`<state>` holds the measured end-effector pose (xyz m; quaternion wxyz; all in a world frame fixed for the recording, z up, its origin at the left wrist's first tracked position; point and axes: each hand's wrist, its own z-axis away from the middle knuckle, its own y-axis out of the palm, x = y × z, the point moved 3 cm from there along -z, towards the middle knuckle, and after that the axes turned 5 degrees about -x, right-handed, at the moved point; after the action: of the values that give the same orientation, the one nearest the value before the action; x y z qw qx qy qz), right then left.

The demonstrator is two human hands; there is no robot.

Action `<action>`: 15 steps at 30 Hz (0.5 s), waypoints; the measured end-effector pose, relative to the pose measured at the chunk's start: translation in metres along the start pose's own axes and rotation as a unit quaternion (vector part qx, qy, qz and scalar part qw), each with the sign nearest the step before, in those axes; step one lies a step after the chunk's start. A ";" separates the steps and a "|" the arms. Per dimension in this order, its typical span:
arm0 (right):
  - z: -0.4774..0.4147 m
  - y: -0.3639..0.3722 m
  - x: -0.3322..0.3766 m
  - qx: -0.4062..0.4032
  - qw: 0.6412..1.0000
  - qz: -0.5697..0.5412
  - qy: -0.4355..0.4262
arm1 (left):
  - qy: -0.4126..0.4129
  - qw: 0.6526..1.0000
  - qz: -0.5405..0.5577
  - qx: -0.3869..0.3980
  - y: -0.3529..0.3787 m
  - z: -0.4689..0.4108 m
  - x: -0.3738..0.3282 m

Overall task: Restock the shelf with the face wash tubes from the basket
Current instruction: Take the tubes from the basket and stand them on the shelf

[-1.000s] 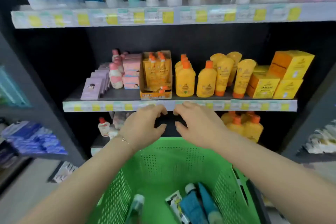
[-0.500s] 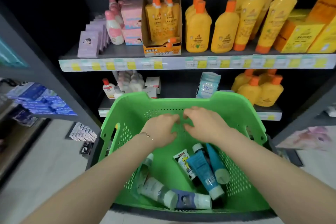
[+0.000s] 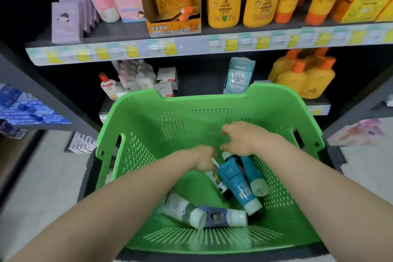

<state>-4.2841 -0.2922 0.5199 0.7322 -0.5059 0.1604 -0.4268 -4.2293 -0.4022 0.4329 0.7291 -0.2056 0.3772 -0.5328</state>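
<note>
Right now every face wash tube I can see is down in the green basket (image 3: pixel 148 121). A teal tube (image 3: pixel 235 183) and a second teal tube (image 3: pixel 253 173) lean together directly beneath my fingers, and a white printed tube (image 3: pixel 215 184) is tucked against them on the left-finger side. A white-and-grey tube (image 3: pixel 182 210) and a dark blue tube (image 3: pixel 223 217) lie flat on the basket floor, nearer to me than the fingers. My left hand (image 3: pixel 203 159) points down at the upper ends of the leaning tubes. Its fingers are hidden behind the hand itself, so I cannot tell whether they pinch anything. My right hand (image 3: pixel 241 140) hovers just above the first teal tube, fingers loosely curled with nothing between them. Both hands crowd the same small cluster, so I judge the main risk is pulling one tube and sending its neighbours sliding flat, or taking a smooth tube by its end and dropping it. Beyond the fingers, the shelf (image 3: pixel 191 47) carries close-packed yellow bottles (image 3: pixel 223 0), which a hasty lift could knock.
</note>
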 end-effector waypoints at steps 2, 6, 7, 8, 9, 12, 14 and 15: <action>-0.002 0.000 -0.002 0.005 1.000 0.005 0.002 | 0.004 1.000 -0.009 0.016 0.009 -0.012 -0.006; -0.004 -0.003 -0.002 0.008 1.000 0.010 0.000 | -0.007 0.999 0.023 0.024 0.031 -0.028 -0.011; -0.004 -0.003 -0.003 0.009 1.000 0.010 0.002 | -0.015 0.999 0.044 0.021 0.037 -0.030 -0.010; -0.004 -0.003 -0.004 0.009 1.000 0.009 0.003 | -0.020 0.997 0.069 0.016 0.042 -0.033 -0.010; -0.005 -0.003 -0.005 0.009 1.000 0.008 0.003 | -0.025 0.995 0.091 0.015 0.047 -0.036 -0.009; -0.005 -0.003 -0.005 0.012 1.000 0.005 0.003 | -0.033 0.990 0.134 0.015 0.058 -0.043 -0.005; -0.004 -0.002 -0.004 0.016 1.000 0.005 0.001 | -0.053 0.985 0.166 0.010 0.064 -0.044 0.000; -0.004 0.000 -0.004 0.018 1.000 0.006 0.000 | -0.063 0.982 0.177 0.011 0.069 -0.045 0.002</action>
<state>-4.2891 -0.2919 0.5179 0.7435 -0.4920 0.1559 -0.4252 -4.2206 -0.3755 0.3549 0.8364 -0.1606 0.3547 -0.3859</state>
